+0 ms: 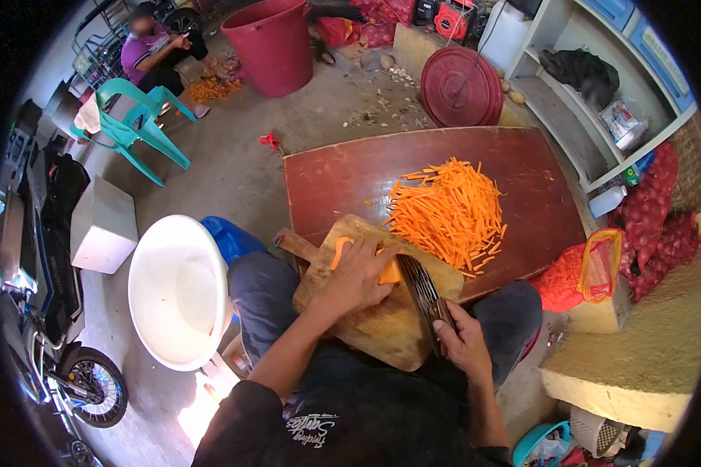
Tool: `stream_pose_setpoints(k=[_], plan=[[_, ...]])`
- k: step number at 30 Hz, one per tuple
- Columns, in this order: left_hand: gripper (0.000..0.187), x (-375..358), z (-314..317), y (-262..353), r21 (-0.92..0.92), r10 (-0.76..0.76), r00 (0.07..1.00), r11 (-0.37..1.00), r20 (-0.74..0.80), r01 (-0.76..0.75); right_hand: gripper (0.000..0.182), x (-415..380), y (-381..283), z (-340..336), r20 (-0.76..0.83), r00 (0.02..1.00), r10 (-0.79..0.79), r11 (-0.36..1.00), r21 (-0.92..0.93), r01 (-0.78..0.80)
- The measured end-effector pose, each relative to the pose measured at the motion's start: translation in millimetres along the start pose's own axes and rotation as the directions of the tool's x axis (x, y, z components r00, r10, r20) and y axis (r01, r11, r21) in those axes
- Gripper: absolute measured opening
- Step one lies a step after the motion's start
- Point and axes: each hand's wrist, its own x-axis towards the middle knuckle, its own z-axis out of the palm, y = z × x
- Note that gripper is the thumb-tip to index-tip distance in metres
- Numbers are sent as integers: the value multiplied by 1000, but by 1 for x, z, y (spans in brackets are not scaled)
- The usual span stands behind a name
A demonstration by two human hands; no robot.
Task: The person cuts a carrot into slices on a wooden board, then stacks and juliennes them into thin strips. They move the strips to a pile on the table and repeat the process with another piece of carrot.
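My left hand (358, 274) presses down on orange carrot slices (390, 272) on a worn wooden chopping board (389, 331), its fingers bent over them. Another bit of carrot shows by the back of that hand. In my right hand (465, 342) is the handle of a wide, dark-bladed kitchen knife (420, 288). The blade stands on the board just right of the carrot slices, edge down. The board lies tilted across my lap and the edge of the low table. Beyond it a heap of carrot sticks (448, 214) is piled up.
The red-brown table (343, 171) reaches away in front of me. A white basin (175, 292) stands at my left, near a motorcycle (93, 385). Red net bags (568, 276) lie at the right. Further back are a green chair (136, 121), a seated person (152, 54) and a red bin (269, 50).
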Motion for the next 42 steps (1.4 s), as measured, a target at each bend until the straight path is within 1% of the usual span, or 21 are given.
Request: stream_pose_setpoints(k=[2, 5, 8, 11, 13, 16, 18, 20, 23, 27, 29, 31, 32, 33, 35, 38, 41, 42], plan=[[80, 0, 18, -16, -87, 79, 997, 993, -1, -79, 44, 0, 2, -1, 4, 1000, -10, 999, -40, 10], [89, 1, 23, -14, -56, 113, 994, 992, 0, -112, 43, 0, 1, 1, 3, 1000, -2, 998, -63, 2], [99, 1, 9, -2, -179, 22, 997, 984, 70, -9, 44, -1, -2, 3, -3, 1000, -2, 997, -82, 1], [106, 3, 10, -2, -225, -5, 997, 974, 81, 23, 43, 0, -1, 3, 8, 1000, 13, 995, -101, -12], [106, 1, 9, -3, -240, -4, 999, 971, 51, 16, 42, 1, -3, 4, 16, 999, 49, 993, -107, -47], [105, -1, 7, -7, -252, -3, 1000, 968, -15, -1, 41, -4, -21, 10, 36, 981, 190, 982, -15, -189], [103, -4, 5, -12, -271, -16, 997, 963, -79, -6, 41, -4, -16, 14, 47, 986, 161, 985, 53, -163], [101, -4, 1, -21, -302, -41, 986, 953, -162, -10, 41, -3, -7, 19, 32, 995, 99, 993, 67, -101], [93, -3, -32, -15, -406, -160, 976, 910, -147, 88, 41, -3, 2, 31, 0, 1000, -2, 1000, 10, 2], [95, -7, -15, -25, -343, -107, 990, 937, -96, 68, 38, 3, -1, 49, 10, 996, -87, 995, -38, 88], [96, -11, 2, -26, -273, -92, 994, 959, -61, 72, 38, 7, 2, 52, 10, 995, -97, 995, -40, 97], [94, -14, -3, -23, -280, -68, 997, 958, -37, 54, 41, 9, 4, 53, 10, 995, -95, 995, -43, 95], [93, -15, -5, -22, -283, -56, 998, 958, -26, 46, 40, 9, 3, 51, 11, 997, -78, 997, -15, 78], [93, -16, -5, -22, -239, -52, 999, 970, -16, 47, 39, 9, 1, 50, 11, 998, -61, 998, 12, 61], [94, -18, -4, -22, -148, -48, 999, 988, 1, 48, 33, 7, -7, 46, 21, 1000, -9, 992, 126, 7], [91, -17, -5, -14, -101, -30, 1000, 994, 1, 30, 27, 4, -3, 41, -14, 1000, -13, 980, 199, 16], [89, -16, 16, -24, -88, 75, 997, 993, -32, -77, 23, 0, -7, 41, -15, 999, 47, 971, 234, -42], [89, -16, 16, -24, -85, 74, 996, 993, -41, -77, 27, 0, -7, 40, -6, 999, 47, 972, 229, -45]])
